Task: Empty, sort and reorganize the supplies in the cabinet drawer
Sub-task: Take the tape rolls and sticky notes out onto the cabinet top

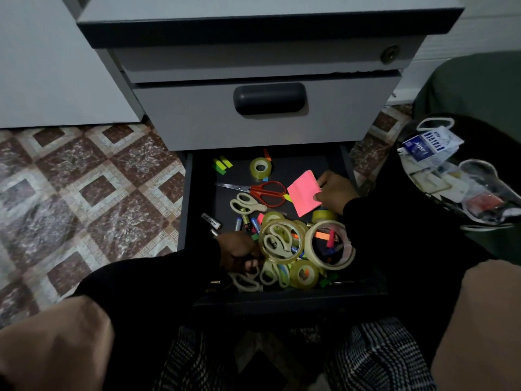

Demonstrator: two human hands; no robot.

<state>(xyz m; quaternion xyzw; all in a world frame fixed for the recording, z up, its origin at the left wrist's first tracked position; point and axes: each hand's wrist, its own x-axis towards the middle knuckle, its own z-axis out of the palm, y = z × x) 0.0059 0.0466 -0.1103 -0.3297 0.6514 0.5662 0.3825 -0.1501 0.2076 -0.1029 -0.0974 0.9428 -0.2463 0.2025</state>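
The bottom drawer (197, 301) of the grey cabinet is pulled out, dark inside and full of supplies. My right hand (334, 193) pinches a pink sticky-note pad (303, 193) at the drawer's right side. Low at the front left, my left hand (239, 253) has its fingers curled among cream-handled scissors (245, 282); what it grips is unclear. Red scissors (267, 193) and another cream pair (248, 204) lie in the middle. Several tape rolls (329, 244) pile up at the front, and a small roll (260, 167) sits at the back. Batteries (211, 221) lie at the left.
Green sticky flags (222, 165) lie at the drawer's back left. The closed upper drawer (267, 114) overhangs the back of the open one. A black bag (451, 176) holding packets and papers stands at the right. Patterned floor tiles (84, 193) spread to the left. My knees frame the bottom.
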